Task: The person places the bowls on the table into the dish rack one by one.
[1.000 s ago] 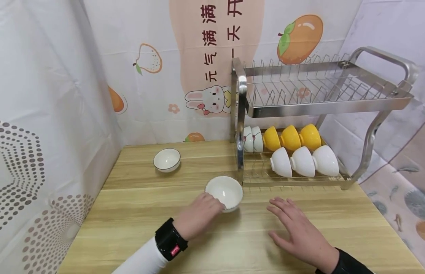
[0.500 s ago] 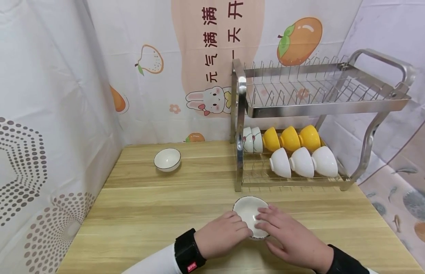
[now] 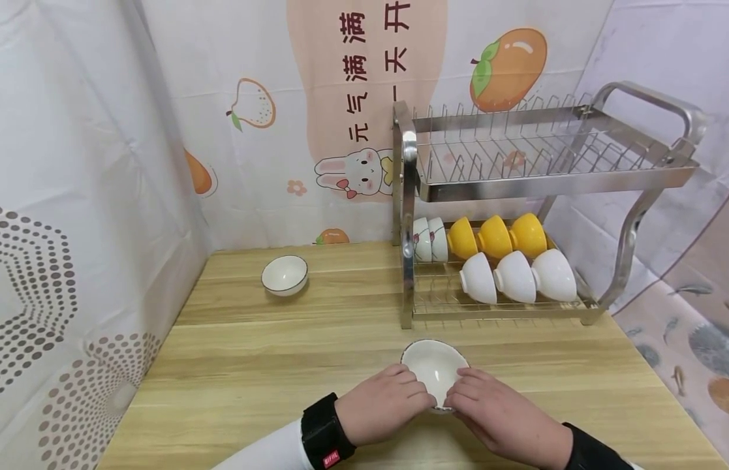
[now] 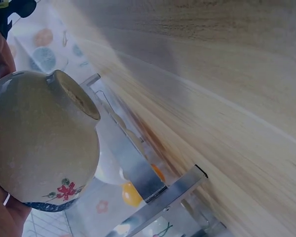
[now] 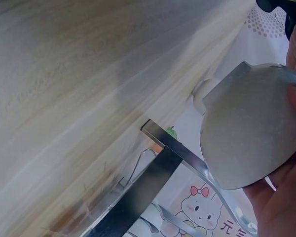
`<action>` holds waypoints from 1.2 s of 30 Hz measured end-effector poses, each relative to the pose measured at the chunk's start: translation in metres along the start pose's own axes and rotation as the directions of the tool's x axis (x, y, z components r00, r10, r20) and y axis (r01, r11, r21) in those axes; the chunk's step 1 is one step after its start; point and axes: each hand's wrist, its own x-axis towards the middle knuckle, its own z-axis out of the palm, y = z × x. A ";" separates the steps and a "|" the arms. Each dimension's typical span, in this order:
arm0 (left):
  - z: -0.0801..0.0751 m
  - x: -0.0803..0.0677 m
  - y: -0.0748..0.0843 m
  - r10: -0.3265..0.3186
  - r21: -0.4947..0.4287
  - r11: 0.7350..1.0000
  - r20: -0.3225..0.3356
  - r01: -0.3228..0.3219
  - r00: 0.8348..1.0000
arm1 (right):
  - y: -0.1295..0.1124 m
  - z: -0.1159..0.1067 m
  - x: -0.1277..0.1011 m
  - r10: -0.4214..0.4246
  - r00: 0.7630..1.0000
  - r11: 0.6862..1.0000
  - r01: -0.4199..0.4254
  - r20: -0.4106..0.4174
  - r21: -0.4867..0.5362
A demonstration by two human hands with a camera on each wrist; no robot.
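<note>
A small white bowl (image 3: pixel 433 371) with a dark rim sits between both hands near the table's front edge, its inside facing up. My left hand (image 3: pixel 399 395) grips its left side and my right hand (image 3: pixel 472 395) grips its right side, fingers curled over the rim. In the left wrist view the bowl's underside (image 4: pixel 42 143) shows its foot ring and a red flower print. The right wrist view shows the bowl's grey outer wall (image 5: pixel 251 133) with my fingers (image 5: pixel 286 197) beneath it. The bowl appears raised off the wood and tilted.
A second white bowl (image 3: pixel 284 274) stands at the back left of the wooden table (image 3: pixel 252 365). A two-tier steel dish rack (image 3: pixel 408 196) stands at the back right; its lower tier holds yellow bowls (image 3: pixel 496 236) and white bowls (image 3: pixel 517 276) on edge. Curtains enclose the table.
My left hand brought the bowl from beside the rack's front post toward the front edge. My right hand came off the table and took the bowl's right side.
</note>
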 end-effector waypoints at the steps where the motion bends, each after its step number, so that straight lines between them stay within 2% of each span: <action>1: 0.000 0.000 0.000 0.001 0.000 1.000 0.003 -0.001 1.000 | 0.000 0.001 0.000 0.000 1.000 1.000 0.000 0.002 0.000; 7: 0.000 -0.001 -0.005 -0.002 -0.005 1.000 0.037 0.002 0.999 | 0.002 0.003 0.001 0.015 1.000 1.000 -0.015 0.006 0.013; 12: -0.004 0.002 -0.010 0.000 0.003 1.000 0.074 0.000 0.997 | 0.005 0.007 0.003 0.009 0.999 1.000 -0.008 -0.048 0.015; 15: -0.008 0.004 -0.014 -0.005 0.007 1.000 0.064 0.004 0.998 | 0.008 0.009 0.005 0.005 0.997 1.000 -0.005 -0.082 0.008; 18: -0.009 0.006 -0.019 -0.028 0.000 1.000 -0.021 0.028 0.999 | 0.013 0.010 0.008 0.008 0.993 1.000 -0.008 -0.119 0.005; 20: -0.009 0.006 -0.022 -0.062 -0.021 0.998 -0.098 0.061 0.993 | 0.016 0.010 0.010 0.033 0.989 0.999 -0.031 -0.147 0.013; 22: -0.010 0.005 -0.025 -0.104 -0.044 0.994 -0.166 0.098 0.981 | 0.018 0.008 0.011 0.103 0.980 0.994 -0.098 -0.170 0.038; 24: -0.010 0.004 -0.026 -0.145 -0.061 0.989 -0.200 0.135 0.969 | 0.021 0.006 0.012 0.235 0.957 0.971 -0.223 -0.173 0.086; 25: -0.010 0.003 -0.027 -0.162 -0.070 0.986 -0.207 0.150 0.965 | 0.022 0.004 0.013 0.316 0.933 0.946 -0.298 -0.169 0.124; 27: -0.008 0.003 -0.028 -0.186 -0.079 0.982 -0.205 0.173 0.961 | 0.025 0.001 0.015 0.497 0.857 0.858 -0.463 -0.133 0.222; 29: -0.005 0.004 -0.027 -0.194 -0.079 0.980 -0.189 0.182 0.963 | 0.030 -0.002 0.018 0.646 0.760 0.731 -0.587 -0.074 0.348; 31: -0.001 0.006 -0.026 -0.197 -0.081 0.979 -0.166 0.186 0.966 | 0.038 -0.004 0.022 0.741 0.671 0.597 -0.644 -0.021 0.478; 32: 0.001 0.007 -0.026 -0.197 -0.078 0.979 -0.157 0.187 0.968 | 0.043 -0.004 0.023 0.769 0.639 0.534 -0.648 0.005 0.543; 34: 0.005 0.009 -0.024 -0.199 -0.077 0.979 -0.135 0.190 0.971 | 0.052 -0.003 0.026 0.801 0.598 0.429 -0.626 0.046 0.651; 36: 0.009 0.010 -0.022 -0.204 -0.083 0.977 -0.116 0.195 0.972 | 0.060 -0.001 0.029 0.817 0.572 0.351 -0.595 0.073 0.723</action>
